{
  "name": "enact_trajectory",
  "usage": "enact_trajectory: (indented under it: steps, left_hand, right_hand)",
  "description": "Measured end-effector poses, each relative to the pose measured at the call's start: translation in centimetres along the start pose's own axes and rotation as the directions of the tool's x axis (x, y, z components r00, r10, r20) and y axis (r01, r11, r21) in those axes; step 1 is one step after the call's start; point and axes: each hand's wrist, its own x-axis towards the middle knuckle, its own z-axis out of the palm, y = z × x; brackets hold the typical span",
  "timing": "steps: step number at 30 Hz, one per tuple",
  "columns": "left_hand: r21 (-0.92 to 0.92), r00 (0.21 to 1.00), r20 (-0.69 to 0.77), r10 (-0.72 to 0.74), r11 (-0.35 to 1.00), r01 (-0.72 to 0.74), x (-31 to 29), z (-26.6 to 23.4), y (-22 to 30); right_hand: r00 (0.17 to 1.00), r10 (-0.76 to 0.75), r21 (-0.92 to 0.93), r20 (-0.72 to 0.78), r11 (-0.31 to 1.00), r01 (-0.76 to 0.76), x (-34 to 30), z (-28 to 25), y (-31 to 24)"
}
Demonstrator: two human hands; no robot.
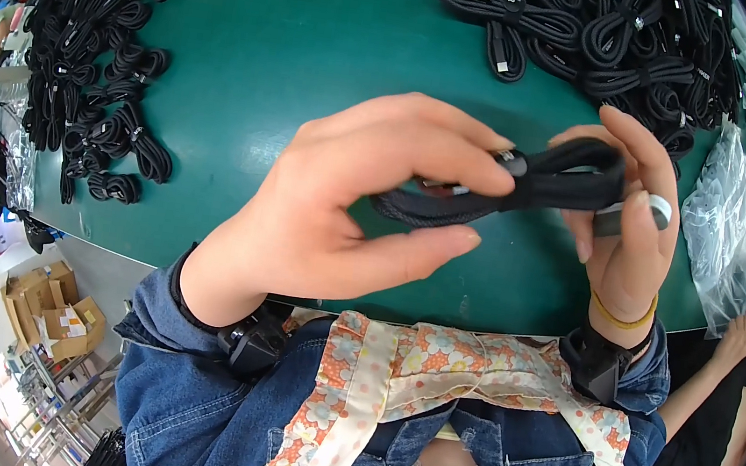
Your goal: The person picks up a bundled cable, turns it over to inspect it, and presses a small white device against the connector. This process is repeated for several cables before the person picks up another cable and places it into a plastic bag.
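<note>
A coiled black braided cable [579, 171] is held up over the green table, bundled at its middle. My left hand [342, 182] is closed on its left loop, with the index finger on the middle of the bundle and the thumb below. Beside the coil's right loop, my right hand [631, 239] has its fingers curled round a small grey piece with a white rounded rim [658, 212]. Whether the right fingertips also press on the cable is partly hidden by the loop.
The green table [294, 44] carries a heap of coiled black cables [606, 37] at the back right and another pile [95, 55] along the left. A clear plastic bag [723, 223] lies at the right edge, by another person's hand [738, 338]. Cardboard boxes [61, 314] stand lower left.
</note>
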Motion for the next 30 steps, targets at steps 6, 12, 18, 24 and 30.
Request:
enact_trajectory:
  steps: [6, 12, 18, 24, 30]
  left_hand:
    - [-0.208, 0.982, -0.171, -0.086, 0.977, 0.049, -0.3, 0.8, 0.4]
    - [-0.338, 0.952, -0.242, -0.186, 0.936, 0.097, -0.2, 1.1, 0.8]
    - [-0.309, 0.956, -0.242, -0.166, 0.947, 0.086, -0.1, 1.1, 0.7]
    - [-0.239, 0.973, -0.216, -0.085, 0.97, 0.032, -0.2, 0.8, 0.5]
    - [-0.233, 0.976, -0.198, -0.088, 0.972, 0.04, -0.3, 0.9, 0.7]
  right_hand:
    - [0.998, 0.025, -0.093, 0.052, 0.995, -0.021, -0.4, -0.3, -0.2]
    - [0.996, -0.054, -0.114, 0.066, 0.992, 0.061, -0.3, -0.6, 0.2]
    - [0.996, -0.061, -0.124, 0.063, 0.99, 0.068, -0.4, -0.7, 0.2]
    - [0.999, -0.015, -0.14, 0.05, 0.99, 0.022, -0.7, -0.8, 0.0]
    - [0.998, -0.02, -0.142, 0.061, 0.989, 0.029, -0.7, -0.8, 0.2]
